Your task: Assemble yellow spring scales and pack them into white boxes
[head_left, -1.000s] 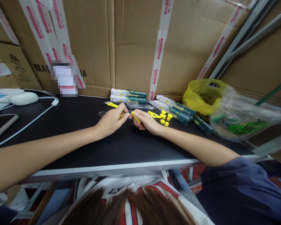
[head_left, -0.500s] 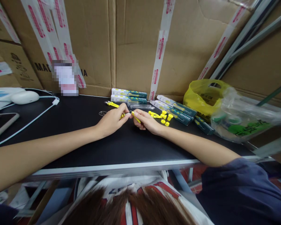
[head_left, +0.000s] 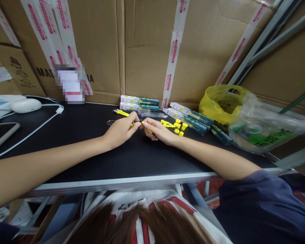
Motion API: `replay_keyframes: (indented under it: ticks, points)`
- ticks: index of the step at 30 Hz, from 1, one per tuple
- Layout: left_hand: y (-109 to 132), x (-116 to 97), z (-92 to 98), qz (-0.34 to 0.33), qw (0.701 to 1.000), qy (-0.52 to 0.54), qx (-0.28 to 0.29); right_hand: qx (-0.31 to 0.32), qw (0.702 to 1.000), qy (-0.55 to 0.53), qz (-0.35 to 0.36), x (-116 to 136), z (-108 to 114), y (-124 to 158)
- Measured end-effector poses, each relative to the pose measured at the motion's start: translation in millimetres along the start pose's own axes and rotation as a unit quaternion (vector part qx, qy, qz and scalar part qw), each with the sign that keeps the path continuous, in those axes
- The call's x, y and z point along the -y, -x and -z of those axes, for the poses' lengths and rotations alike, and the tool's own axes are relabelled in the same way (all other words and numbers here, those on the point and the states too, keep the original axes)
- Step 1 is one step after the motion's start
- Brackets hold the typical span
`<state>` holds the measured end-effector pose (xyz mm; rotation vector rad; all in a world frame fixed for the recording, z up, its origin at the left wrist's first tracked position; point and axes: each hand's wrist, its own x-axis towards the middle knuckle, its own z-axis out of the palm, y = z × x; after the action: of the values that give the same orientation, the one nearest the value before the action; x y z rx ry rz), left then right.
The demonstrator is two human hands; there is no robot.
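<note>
Near the middle of the table, my left hand (head_left: pixel 120 130) is closed in a pinch on a small yellow plastic part (head_left: pixel 133 124), mostly covered by the fingers. Fingertips almost touching it, my right hand (head_left: pixel 160 131) pinches a slim yellow plastic piece (head_left: pixel 149 130). A small dark, shiny bit shows between the two pinches, too small to name. Behind my left hand lie yellow rods with metal tips (head_left: pixel 122 113) and a bent metal wire (head_left: pixel 110 122). Small yellow plastic parts (head_left: pixel 177 125), some of them cap-shaped, lie loose beyond my right hand.
White-and-green printed boxes (head_left: pixel 139 105) and clear slim tubes (head_left: pixel 155 115) lie at the back. More boxes (head_left: pixel 190 119) slant rightward. A yellow bag (head_left: pixel 213 101) and a clear bag (head_left: pixel 264 132) stand right. A white cable (head_left: pixel 30 127) crosses the left side. Cardboard (head_left: pixel 147 51) walls the back.
The right hand's yellow piece has turned and now shows less between the fingers. Both hands stay in nearly the same place, fingertips together.
</note>
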<state>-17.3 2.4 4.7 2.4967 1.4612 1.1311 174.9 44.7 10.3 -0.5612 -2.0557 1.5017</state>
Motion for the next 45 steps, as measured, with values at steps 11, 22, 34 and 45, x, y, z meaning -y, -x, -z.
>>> replay_keyframes:
  ticks: [11,22,34,45]
  points:
    - [0,-4,1.0,-0.002,1.000,-0.004,0.010,0.012,0.999,0.028,0.013,-3,2,0]
    - [1,-5,0.0,0.018,0.993,0.109,0.041,-0.019,0.987,0.133,0.094,-2,-3,1]
    - [-2,-9,3.2,0.001,0.992,0.113,0.059,-0.032,0.860,0.493,0.130,5,13,3]
    - [-4,-9,3.7,-0.016,0.993,0.078,0.090,-0.055,0.808,0.573,0.126,12,24,2]
